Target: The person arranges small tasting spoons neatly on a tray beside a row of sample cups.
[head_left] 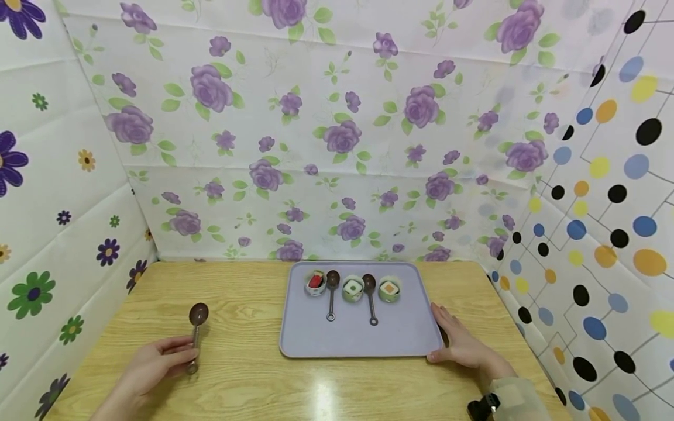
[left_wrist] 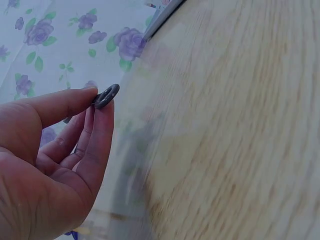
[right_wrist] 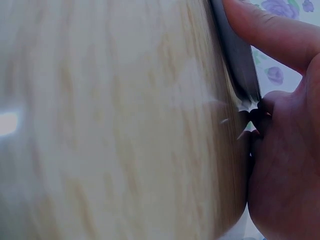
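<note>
Tray, lavender and rectangular, lies on the wooden surface toward the back middle, and the right hand rests at its near right corner, thumb along the tray's right edge and fingers at the front rim (the right wrist view shows the fingertips tucked against the tray's edge at the surface). Left of the tray and well apart from it, the left hand pinches the handle end of a brown spoon between thumb and fingertips; its bowl points away from the person. On the tray's far half stand three small cups in a row, with two more brown spoons lying between them, handles toward the person.
</note>
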`<move>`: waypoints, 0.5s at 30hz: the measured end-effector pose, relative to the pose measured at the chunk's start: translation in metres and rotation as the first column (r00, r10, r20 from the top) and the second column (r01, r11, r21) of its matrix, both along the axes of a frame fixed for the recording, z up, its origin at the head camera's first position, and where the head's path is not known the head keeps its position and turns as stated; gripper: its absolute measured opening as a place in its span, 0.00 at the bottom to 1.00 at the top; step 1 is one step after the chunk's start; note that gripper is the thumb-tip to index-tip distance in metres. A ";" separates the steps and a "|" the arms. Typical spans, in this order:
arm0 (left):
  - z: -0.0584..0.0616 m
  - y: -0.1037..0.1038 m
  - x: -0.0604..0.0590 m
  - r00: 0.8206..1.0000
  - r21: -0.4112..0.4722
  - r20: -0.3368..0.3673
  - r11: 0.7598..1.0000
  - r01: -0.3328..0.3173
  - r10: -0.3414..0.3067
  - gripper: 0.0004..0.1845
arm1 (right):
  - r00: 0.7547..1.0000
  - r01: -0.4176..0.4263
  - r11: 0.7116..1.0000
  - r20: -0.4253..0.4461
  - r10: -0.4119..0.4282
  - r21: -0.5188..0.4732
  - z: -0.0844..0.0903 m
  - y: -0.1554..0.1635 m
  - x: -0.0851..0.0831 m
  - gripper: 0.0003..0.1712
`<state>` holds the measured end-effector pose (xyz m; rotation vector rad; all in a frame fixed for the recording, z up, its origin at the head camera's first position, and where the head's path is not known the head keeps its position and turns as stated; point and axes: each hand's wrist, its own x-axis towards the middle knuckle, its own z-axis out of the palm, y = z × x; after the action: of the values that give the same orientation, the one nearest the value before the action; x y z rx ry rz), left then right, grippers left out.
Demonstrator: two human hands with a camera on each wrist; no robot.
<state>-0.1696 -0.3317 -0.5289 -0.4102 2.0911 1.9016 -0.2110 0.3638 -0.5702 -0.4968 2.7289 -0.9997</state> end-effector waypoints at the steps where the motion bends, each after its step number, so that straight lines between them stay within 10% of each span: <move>1: 0.000 0.002 0.000 1.000 0.006 -0.004 1.000 0.004 -0.004 0.35 | 1.000 -0.001 1.000 0.002 0.001 -0.001 0.000 0.000 0.000 0.76; 15: -0.002 0.033 -0.005 0.997 0.114 -0.076 0.993 -0.009 0.018 0.31 | 1.000 0.008 1.000 0.012 -0.008 -0.012 0.000 -0.002 0.001 0.76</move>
<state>-0.1742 -0.2988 -0.5309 -0.3308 2.0192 2.0632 -0.2102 0.3619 -0.5698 -0.4809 2.7179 -1.0180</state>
